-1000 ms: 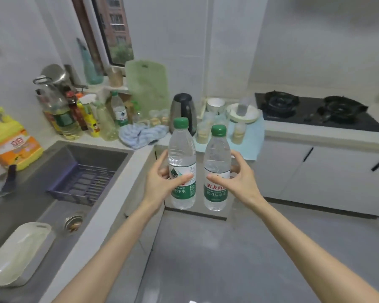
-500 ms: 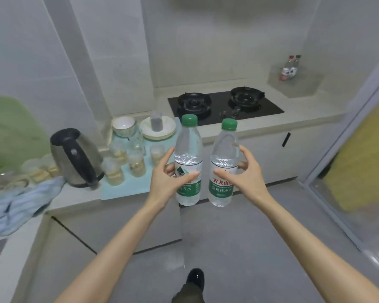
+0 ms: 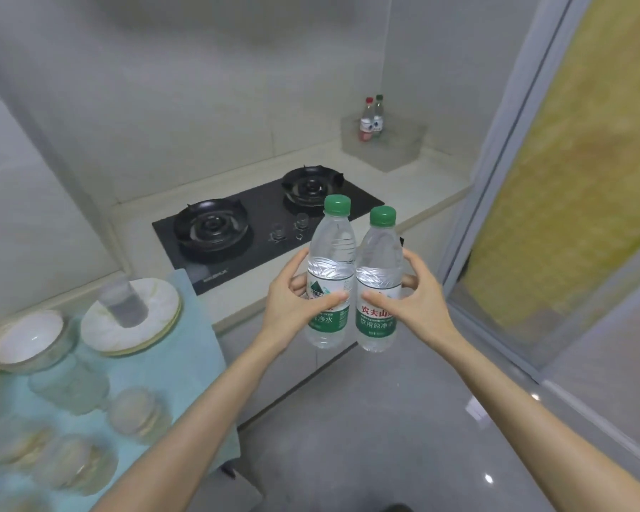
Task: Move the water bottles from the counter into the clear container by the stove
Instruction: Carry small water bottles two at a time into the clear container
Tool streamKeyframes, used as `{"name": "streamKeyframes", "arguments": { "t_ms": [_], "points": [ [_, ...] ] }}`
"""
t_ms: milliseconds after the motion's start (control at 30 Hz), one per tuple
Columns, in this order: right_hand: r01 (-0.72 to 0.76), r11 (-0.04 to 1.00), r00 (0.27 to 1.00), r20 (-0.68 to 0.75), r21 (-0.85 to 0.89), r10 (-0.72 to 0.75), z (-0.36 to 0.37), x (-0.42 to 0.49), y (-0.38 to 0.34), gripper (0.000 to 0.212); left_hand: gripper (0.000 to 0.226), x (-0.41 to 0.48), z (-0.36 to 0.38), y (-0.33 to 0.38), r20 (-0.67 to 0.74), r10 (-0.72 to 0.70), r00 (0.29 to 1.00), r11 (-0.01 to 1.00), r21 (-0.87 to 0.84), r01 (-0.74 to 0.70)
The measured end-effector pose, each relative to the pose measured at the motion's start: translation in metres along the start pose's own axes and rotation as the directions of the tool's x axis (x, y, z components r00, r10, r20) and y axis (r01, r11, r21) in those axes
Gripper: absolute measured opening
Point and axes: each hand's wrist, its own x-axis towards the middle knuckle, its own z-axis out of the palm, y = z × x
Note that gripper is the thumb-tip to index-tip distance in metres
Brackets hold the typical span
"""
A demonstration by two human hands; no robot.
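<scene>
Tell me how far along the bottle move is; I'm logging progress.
Done: two bottles already stand in the clear container beyond the stove. In hand: the left hand and right hand each grip an upright green-capped bottle, the left bottle and the right bottle, short of the stove. Left: carrying both to the container.

Dim flat light; soft blur, edges bowed wide-angle.

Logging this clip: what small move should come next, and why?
Probably carry both on toward the clear container past the stove. The left hand and right hand each hold an upright bottle short of it, over the floor; two bottles already stand inside.
</scene>
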Motion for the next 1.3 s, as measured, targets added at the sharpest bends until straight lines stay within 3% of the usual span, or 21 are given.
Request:
{"name": "streamKeyframes", "arguments": {
  "t_ms": [267,733,1033,1300],
  "points": [
    [0.002,0.994,1.0,-0.021,0.114,0.001,-0.05,0.126,0.04,0.062,0.096,0.132,0.064,-0.017,0.019,-0.028,0.999,0.999,-0.018,0.029],
    [-0.038,0.992,0.996,0.083,0.124,0.028,-0.169,0.388,0.1,0.071,0.094,0.368,0.203,-0.006,-0.133,-0.066,0.989,0.989,-0.139,0.047],
    [-0.05,0.993,0.995,0.091,0.11,0.04,-0.192,0.538,0.131,0.071,0.093,0.518,0.228,-0.016,-0.159,-0.068,0.985,0.987,-0.156,0.043],
    [-0.114,0.968,0.983,0.164,0.224,0.078,-0.2,0.683,0.133,0.062,0.096,0.666,0.234,-0.015,-0.217,-0.083,0.973,0.983,-0.181,0.044]
  ]
}}
